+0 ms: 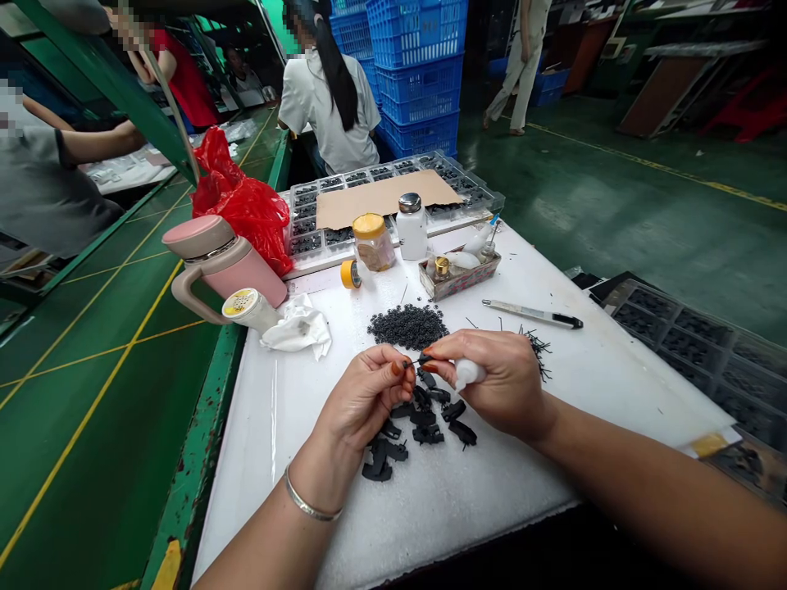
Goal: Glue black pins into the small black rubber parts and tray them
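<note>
Over the white work surface [258, 459], my left hand [364, 397] pinches one end of a thin black pin [414, 362]. My right hand [501, 373] meets it from the right, its thumb and finger closed on a small black part [425, 359]. A small white plastic bottle [470, 374] is also tucked in my right hand. The fingertips of both hands nearly touch. Beneath them lie several curved black pieces [429, 433]. Just beyond is a heap of small black rings [407, 326]. Thin black pins [539, 352] are scattered behind my right hand.
A pink mug [246, 266], white tissue [301, 326], yellow-lidded jar [374, 246], metal-capped bottle [411, 229], small box [461, 279] and pen [529, 313] surround the work. Behind stands a compartment tray [307, 215]. A green conveyor [92, 369] runs left. Other people are farther off.
</note>
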Tool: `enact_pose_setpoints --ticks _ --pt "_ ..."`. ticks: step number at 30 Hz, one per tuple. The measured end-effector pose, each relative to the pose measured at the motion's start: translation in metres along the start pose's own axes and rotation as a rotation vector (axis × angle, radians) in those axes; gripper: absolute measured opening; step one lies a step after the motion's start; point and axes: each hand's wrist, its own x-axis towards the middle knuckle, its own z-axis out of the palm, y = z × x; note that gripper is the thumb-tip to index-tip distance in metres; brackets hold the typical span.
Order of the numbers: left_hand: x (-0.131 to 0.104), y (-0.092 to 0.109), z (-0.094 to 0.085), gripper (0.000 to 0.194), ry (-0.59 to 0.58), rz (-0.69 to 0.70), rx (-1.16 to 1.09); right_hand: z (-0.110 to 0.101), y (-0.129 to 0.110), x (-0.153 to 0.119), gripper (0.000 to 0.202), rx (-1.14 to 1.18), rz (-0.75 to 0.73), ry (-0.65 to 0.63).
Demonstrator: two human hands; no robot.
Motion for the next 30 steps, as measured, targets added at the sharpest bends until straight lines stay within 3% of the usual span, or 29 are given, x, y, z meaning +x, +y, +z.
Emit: enact_pose_setpoints --ticks 30 --pt "0.0015 -0.0019 -0.0004 0.026 -0.006 0.008 0.02 0.0017 -0.0002 -0.0009 0.005 0.005 0.041 0.008"
